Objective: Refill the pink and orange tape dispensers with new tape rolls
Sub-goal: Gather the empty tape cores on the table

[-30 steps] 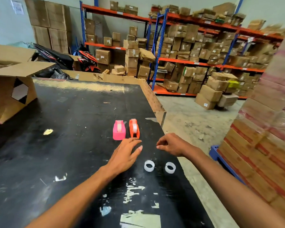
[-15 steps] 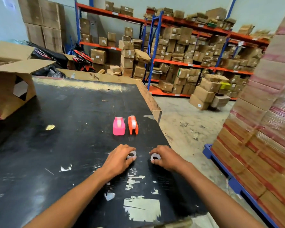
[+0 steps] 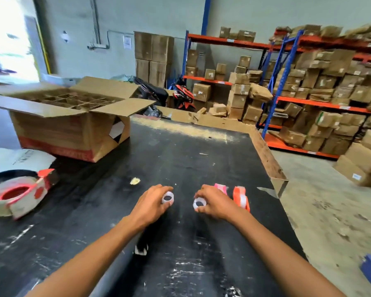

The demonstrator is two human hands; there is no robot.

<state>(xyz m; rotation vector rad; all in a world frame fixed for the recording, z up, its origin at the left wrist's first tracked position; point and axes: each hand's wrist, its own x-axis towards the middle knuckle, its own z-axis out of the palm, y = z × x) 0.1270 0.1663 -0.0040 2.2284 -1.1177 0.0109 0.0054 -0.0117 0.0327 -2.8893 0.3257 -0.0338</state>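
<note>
My left hand (image 3: 152, 203) grips a small clear tape roll (image 3: 167, 197) in its fingertips, lifted over the black table (image 3: 180, 151). My right hand (image 3: 214, 203) holds a second clear tape roll (image 3: 199, 203) the same way. Just behind my right hand stand the pink tape dispenser (image 3: 221, 188), partly hidden by the fingers, and the orange tape dispenser (image 3: 240, 197) to its right. Both dispensers sit near the table's right edge.
A large red and white packing tape gun (image 3: 19, 192) lies at the left. An open cardboard box (image 3: 69, 121) with dividers stands at the back left. Shelves of boxes (image 3: 308, 88) fill the far wall. A yellow scrap (image 3: 135, 181) lies ahead of my left hand.
Both hands have picked the tape rolls up from the table and lifted them forward toward the dispensers. The view has swung left, showing the tape gun and the whole box.
</note>
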